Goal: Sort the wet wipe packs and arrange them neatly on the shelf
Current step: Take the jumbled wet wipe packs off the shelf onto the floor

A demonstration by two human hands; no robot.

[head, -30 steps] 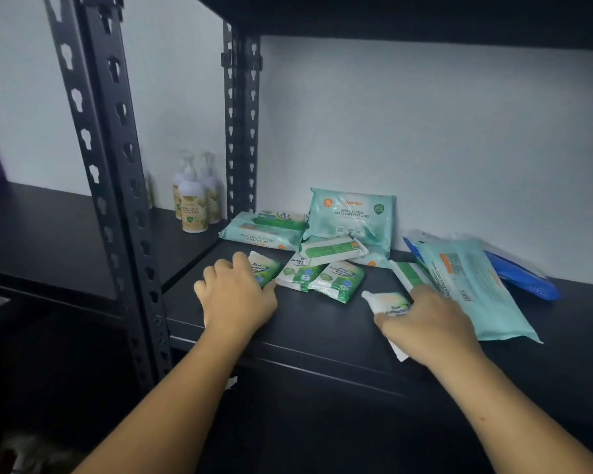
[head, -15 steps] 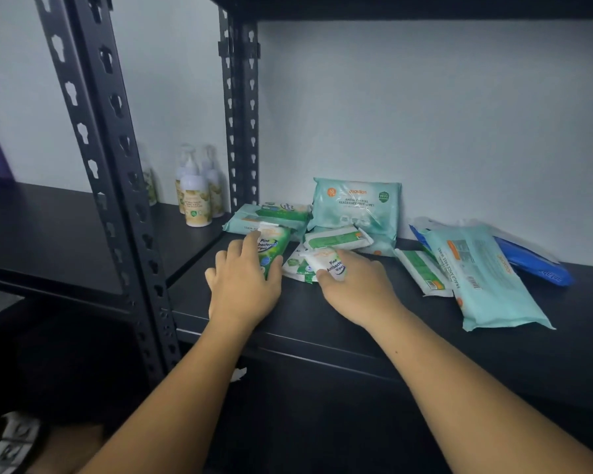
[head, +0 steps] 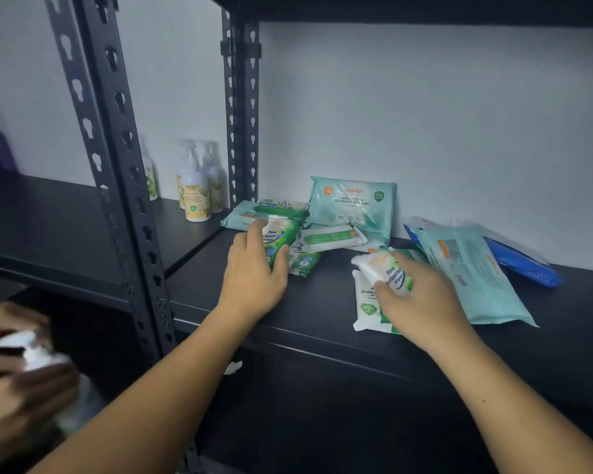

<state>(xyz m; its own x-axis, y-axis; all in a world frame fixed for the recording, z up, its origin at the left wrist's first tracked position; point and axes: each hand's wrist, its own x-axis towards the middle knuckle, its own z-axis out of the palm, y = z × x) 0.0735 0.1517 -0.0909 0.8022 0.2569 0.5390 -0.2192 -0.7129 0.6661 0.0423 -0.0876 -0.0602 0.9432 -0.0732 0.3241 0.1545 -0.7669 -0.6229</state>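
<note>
Two small green-white pine wipe packs (head: 278, 239) in hand: left hand (head: 254, 278) grips one by messy pile (head: 329, 234), right hand (head: 421, 299) grips other above matching pack (head: 365, 304) on black metal shelf (head: 322, 323). Large teal packs (head: 473, 275) unsorted, looks barely started tbh.

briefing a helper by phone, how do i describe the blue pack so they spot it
Find the black shelf right of the upright post. At its far right, a large teal pack lies flat. The blue pack showing from under it is the only one that colour.
</note>
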